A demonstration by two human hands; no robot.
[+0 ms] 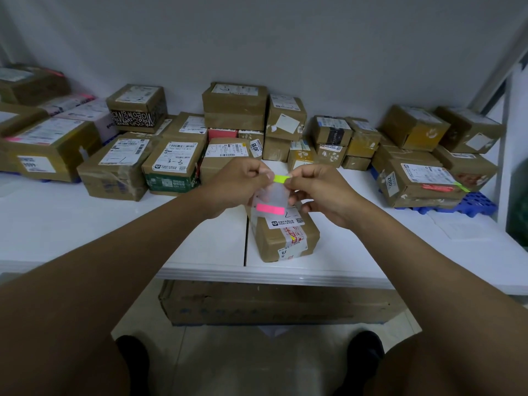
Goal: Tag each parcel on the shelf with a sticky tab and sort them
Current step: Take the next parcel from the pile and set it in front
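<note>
Two hands: both raised over the lone parcel (pixel 285 235), which sits at the front of the white shelf (pixel 200 247).
Left hand (pixel 237 184): fingers curled, gripping a clear backing sheet (pixel 273 195) — a pink tab (pixel 271 208) sits stuck near its lower end.
Right hand (pixel 317 190): thumb and forefinger pinching a yellow-green tab (pixel 282 178) at the sheet's top edge; the other fingers are loosely curled.
Tabs in hand: two — one yellow-green, one pink.
In the way: hands and sheet cover the lone parcel's far end; its near end with the printed label shows.
Behind the lone parcel: a row of stacked brown boxes (pixel 237 107) along the wall — too many, too overlapped to count surely.
Left of the lone parcel: a box marked "3-3" (pixel 174 164), touching its neighbours.
Right of the lone parcel: a box marked "002" (pixel 417 181) on a blue pallet (pixel 471 204), a green tab on its corner.
Below the lone parcel: one flat carton (pixel 280 304) on the floor under the shelf, two dark shoes (pixel 134 358) nearer.
</note>
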